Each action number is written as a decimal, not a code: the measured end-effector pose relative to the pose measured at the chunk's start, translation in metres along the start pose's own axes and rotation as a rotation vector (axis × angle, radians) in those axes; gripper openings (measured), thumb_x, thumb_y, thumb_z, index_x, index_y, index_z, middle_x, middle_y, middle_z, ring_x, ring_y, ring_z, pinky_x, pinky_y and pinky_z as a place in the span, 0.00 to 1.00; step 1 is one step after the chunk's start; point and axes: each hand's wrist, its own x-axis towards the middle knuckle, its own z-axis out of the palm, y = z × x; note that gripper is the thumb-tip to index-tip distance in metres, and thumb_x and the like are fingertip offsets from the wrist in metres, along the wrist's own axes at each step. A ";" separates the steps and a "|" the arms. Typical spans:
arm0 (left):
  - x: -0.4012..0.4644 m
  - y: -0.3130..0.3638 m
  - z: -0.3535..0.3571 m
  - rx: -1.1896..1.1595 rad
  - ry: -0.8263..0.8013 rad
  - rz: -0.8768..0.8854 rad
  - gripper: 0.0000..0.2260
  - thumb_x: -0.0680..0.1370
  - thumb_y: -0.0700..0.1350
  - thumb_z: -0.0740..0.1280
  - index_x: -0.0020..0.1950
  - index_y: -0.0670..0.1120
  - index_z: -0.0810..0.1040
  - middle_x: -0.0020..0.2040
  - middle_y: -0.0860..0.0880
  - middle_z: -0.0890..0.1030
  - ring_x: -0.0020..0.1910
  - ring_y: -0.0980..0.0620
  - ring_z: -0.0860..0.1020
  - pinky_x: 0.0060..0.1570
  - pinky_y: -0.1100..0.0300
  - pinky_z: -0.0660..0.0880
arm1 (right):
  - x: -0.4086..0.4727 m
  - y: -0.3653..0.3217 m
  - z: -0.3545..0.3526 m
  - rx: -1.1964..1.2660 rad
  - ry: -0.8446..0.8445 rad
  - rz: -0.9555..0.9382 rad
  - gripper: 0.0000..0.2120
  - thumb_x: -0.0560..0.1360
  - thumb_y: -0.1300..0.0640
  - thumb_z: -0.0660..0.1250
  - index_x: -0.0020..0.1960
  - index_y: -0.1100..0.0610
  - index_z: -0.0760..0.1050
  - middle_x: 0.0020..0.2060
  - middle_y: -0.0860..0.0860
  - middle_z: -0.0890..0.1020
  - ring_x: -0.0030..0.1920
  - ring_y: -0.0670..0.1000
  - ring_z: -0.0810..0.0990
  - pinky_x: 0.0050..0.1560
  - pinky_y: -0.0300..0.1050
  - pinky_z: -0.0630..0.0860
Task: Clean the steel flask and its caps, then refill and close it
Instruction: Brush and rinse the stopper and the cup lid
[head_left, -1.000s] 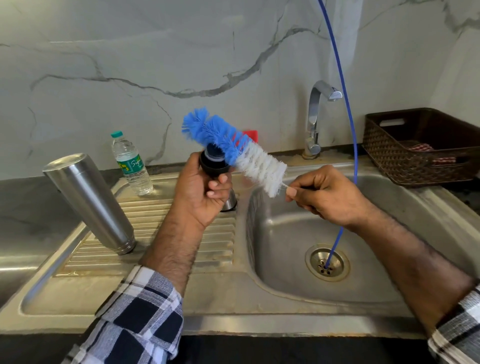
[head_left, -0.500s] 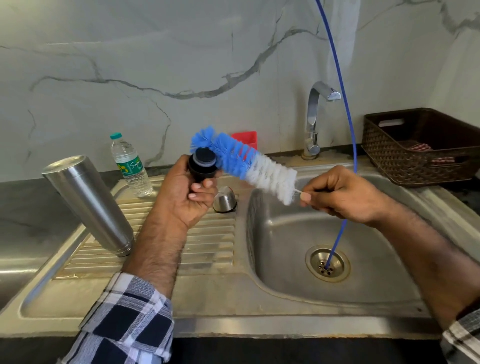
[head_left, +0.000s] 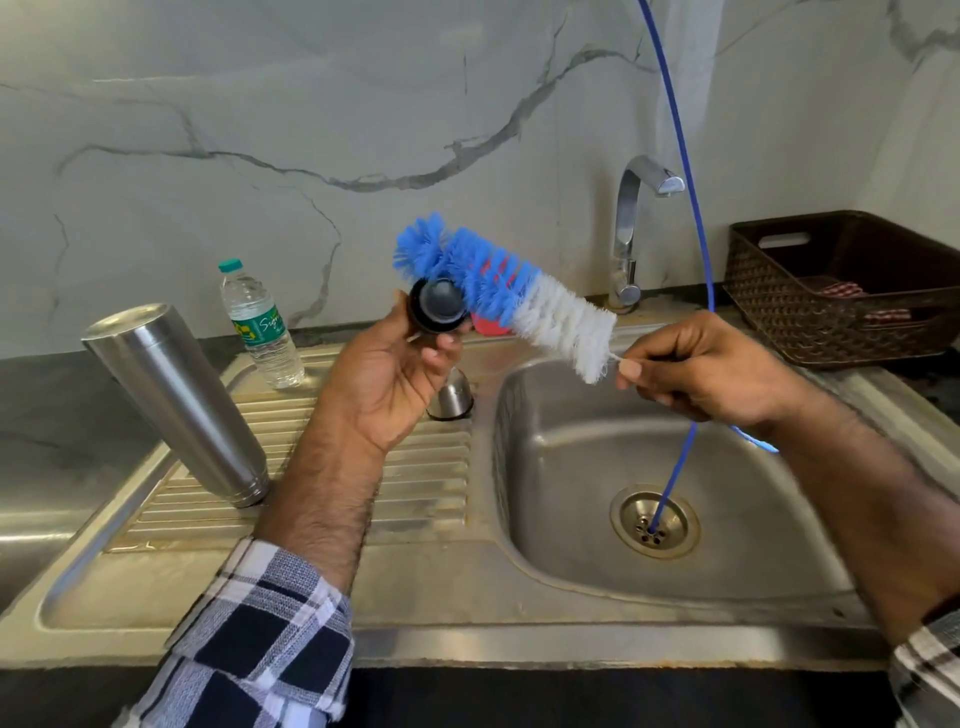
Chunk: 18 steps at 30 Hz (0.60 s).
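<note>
Two hands are in view above one stainless steel sink unit (head_left: 415, 613). The left hand (head_left: 387, 384) grips one black inner cap (head_left: 435, 312) between curled fingers and thumb, holding it above the ribbed drainboard with one face turned toward the camera. The right hand (head_left: 706, 374) pinches the thin handle of one bottle brush (head_left: 509, 296), fingers curled round it. The brush has blue bristles at the tip end and white bristles at the handle end; the blue section touches the upper right edge of the cap.

One steel flask (head_left: 176, 400) stands on the left part of the drainboard, mouth down. One steel outer cap (head_left: 451, 397) sits on the drainboard just beside the basin edge, below the left hand. One plastic water bottle (head_left: 260, 327), closed with a green lid, stands upright at the rear of the drainboard.

One tap (head_left: 631, 234) rises behind the basin. One blue hose (head_left: 685, 208) descends from above into the drain (head_left: 652, 522). One brown woven basket (head_left: 841, 291) rests on the counter at right, holding checked cloth. One red object (head_left: 488, 325) is partly hidden behind the brush.
</note>
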 end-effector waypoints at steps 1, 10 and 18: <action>0.000 -0.006 0.002 -0.013 -0.034 0.025 0.18 0.89 0.49 0.57 0.70 0.38 0.76 0.59 0.36 0.80 0.41 0.50 0.80 0.33 0.66 0.79 | 0.001 0.000 0.003 0.014 0.011 0.006 0.09 0.80 0.62 0.70 0.42 0.62 0.85 0.27 0.56 0.70 0.24 0.48 0.63 0.24 0.36 0.59; 0.002 -0.007 -0.003 -0.172 -0.031 0.232 0.22 0.84 0.40 0.66 0.77 0.36 0.71 0.75 0.31 0.74 0.73 0.35 0.76 0.57 0.49 0.84 | -0.001 -0.001 0.009 0.082 0.011 0.081 0.10 0.81 0.59 0.70 0.45 0.64 0.84 0.28 0.56 0.70 0.26 0.49 0.60 0.29 0.43 0.53; 0.003 -0.027 0.011 0.038 0.058 0.353 0.13 0.85 0.38 0.64 0.69 0.37 0.76 0.68 0.37 0.81 0.66 0.41 0.83 0.56 0.54 0.84 | 0.007 -0.003 0.037 0.172 0.029 0.148 0.11 0.82 0.57 0.70 0.47 0.64 0.85 0.27 0.54 0.70 0.25 0.49 0.60 0.27 0.39 0.54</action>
